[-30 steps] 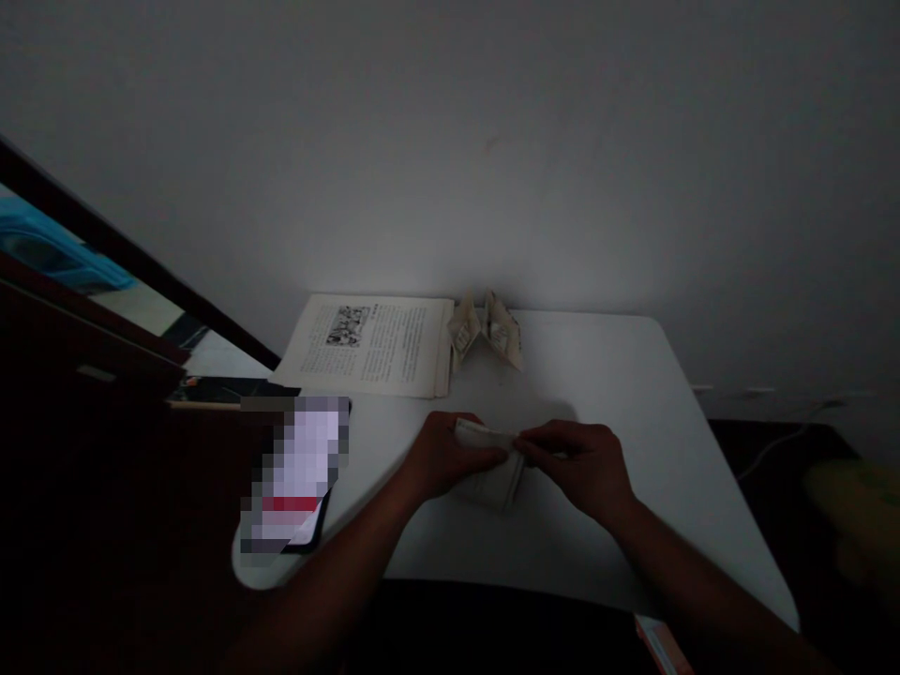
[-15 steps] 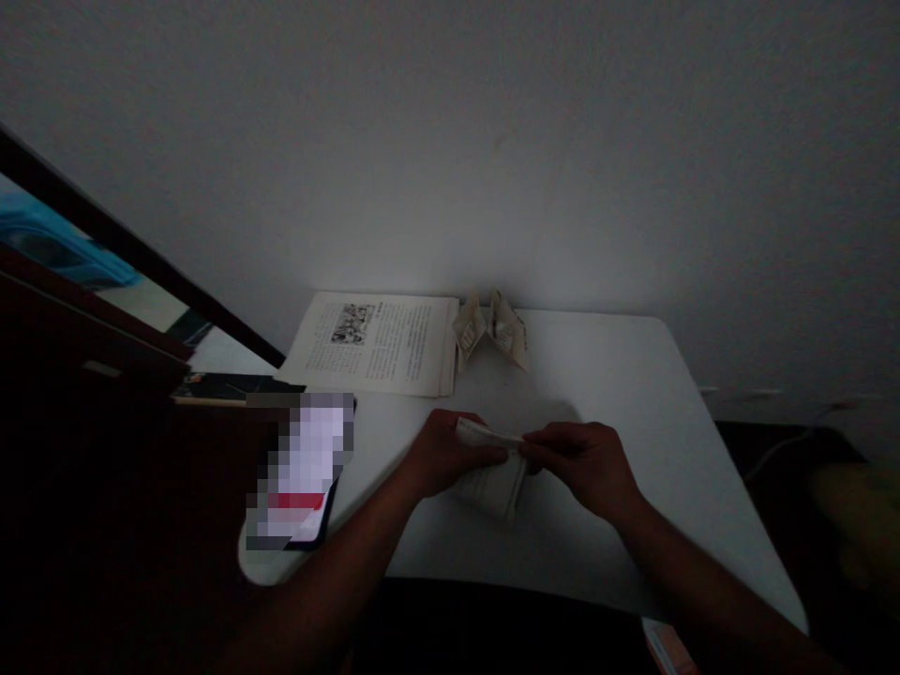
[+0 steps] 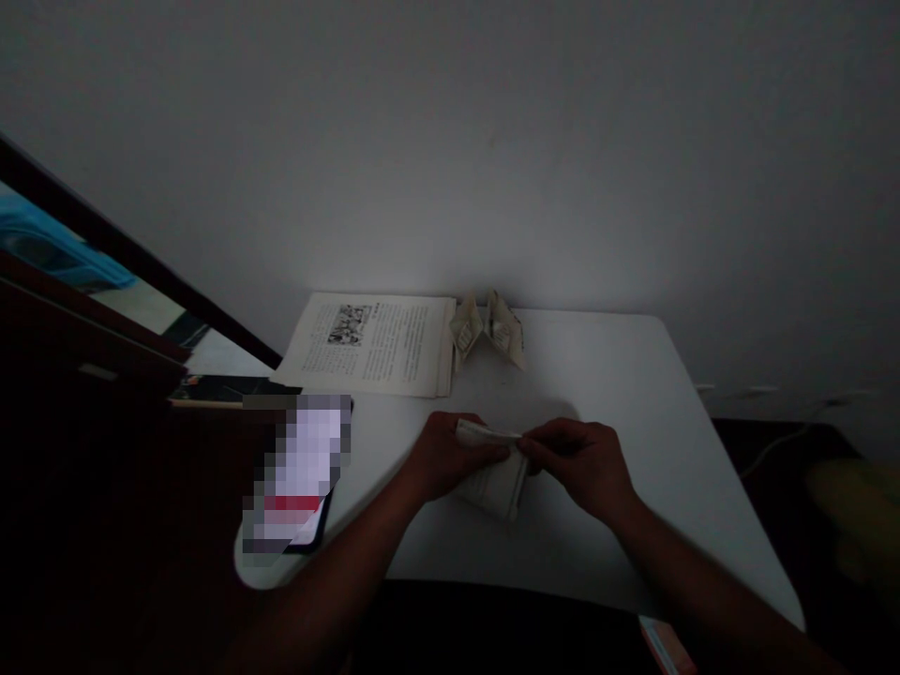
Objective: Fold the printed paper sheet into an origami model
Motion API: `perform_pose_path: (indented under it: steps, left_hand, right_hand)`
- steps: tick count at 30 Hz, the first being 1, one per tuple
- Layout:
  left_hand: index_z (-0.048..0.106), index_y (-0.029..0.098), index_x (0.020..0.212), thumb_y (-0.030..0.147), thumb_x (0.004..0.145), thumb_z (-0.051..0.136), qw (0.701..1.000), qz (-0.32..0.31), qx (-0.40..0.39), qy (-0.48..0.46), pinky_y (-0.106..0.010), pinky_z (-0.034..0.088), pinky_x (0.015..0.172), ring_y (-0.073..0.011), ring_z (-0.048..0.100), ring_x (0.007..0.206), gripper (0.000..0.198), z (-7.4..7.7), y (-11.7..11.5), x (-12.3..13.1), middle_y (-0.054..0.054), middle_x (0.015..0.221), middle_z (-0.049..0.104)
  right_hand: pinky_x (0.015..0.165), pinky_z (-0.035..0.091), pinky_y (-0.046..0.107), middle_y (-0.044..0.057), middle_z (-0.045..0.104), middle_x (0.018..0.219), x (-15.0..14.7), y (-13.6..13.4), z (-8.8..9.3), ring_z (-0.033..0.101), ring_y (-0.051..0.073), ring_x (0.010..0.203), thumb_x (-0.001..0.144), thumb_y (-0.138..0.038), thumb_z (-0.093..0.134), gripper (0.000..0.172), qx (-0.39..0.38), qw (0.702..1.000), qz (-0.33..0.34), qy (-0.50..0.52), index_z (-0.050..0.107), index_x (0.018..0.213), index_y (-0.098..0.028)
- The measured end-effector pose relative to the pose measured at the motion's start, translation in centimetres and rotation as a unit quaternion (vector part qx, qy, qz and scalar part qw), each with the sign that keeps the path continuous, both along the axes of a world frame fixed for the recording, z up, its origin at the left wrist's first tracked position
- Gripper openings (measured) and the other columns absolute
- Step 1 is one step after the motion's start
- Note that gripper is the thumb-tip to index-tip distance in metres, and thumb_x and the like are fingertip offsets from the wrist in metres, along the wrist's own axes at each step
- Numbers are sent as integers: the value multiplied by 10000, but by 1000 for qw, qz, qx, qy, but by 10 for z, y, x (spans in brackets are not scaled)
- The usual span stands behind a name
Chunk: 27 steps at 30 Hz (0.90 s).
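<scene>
A folded piece of printed paper (image 3: 496,483) is held just above the white table (image 3: 633,403) near its front edge. My left hand (image 3: 442,457) pinches the paper's upper left edge, fingers closed on it. My right hand (image 3: 583,464) pinches the upper right edge, thumb and forefinger pressed together on the fold. The two hands almost meet at the top of the paper. A finished folded paper shape (image 3: 488,326) stands at the back of the table by the wall.
An open book of printed pages (image 3: 372,342) lies at the back left of the table. A lit phone (image 3: 299,469) rests at the table's left front corner. Dark wooden furniture (image 3: 91,441) stands to the left, and the wall rises directly behind the table.
Both hands keep their pinch on the folded paper with only slight finger shifts. The view has wobbled a little.
</scene>
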<state>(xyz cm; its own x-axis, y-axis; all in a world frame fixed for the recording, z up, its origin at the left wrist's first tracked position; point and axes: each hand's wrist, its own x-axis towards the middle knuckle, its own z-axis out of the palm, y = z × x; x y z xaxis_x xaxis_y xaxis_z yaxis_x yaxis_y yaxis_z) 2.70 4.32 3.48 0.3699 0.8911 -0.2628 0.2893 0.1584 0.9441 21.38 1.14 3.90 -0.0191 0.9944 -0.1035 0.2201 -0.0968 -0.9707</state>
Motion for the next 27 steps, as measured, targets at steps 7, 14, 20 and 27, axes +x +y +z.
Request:
perform_pose_path:
  steps: [7, 14, 20, 27]
  left_hand:
    - [568, 197, 1085, 231, 735, 637, 983, -32, 177, -37, -294, 463, 822, -168, 599, 927, 358, 6, -1, -3, -57, 1010, 654]
    - [603, 173, 936, 199, 768, 583, 938, -94, 331, 24, -302, 450, 843, -173, 588, 945, 172, 22, 2, -2, -79, 1010, 641]
    - [607, 163, 901, 325, 772, 590, 928, -114, 326, 137, -288, 460, 718, -177, 604, 793, 208, 36, 13, 14, -68, 900, 653]
    - [644, 161, 702, 395, 802, 537, 917, -174, 327, 150, -266, 434, 687, -163, 612, 722, 276, 23, 18, 27, -60, 816, 672]
  right_hand:
    - [467, 516, 251, 31, 658, 533, 13, 5, 1, 623, 145, 475, 678, -325, 710, 176, -14, 1000, 12, 21, 665, 670, -154]
    - [477, 511, 238, 44, 669, 562, 25, 14, 28, 627, 144, 492, 703, -340, 685, 197, 26, 992, 91, -80, 691, 691, -144]
    - [448, 483, 217, 27, 651, 536, 37, 30, 33, 609, 131, 470, 699, -359, 684, 211, 47, 985, 121, -115, 686, 675, -149]
    - [440, 451, 215, 18, 634, 532, 47, 31, 17, 571, 115, 467, 695, -364, 682, 219, 44, 986, 122, -103, 678, 657, -148]
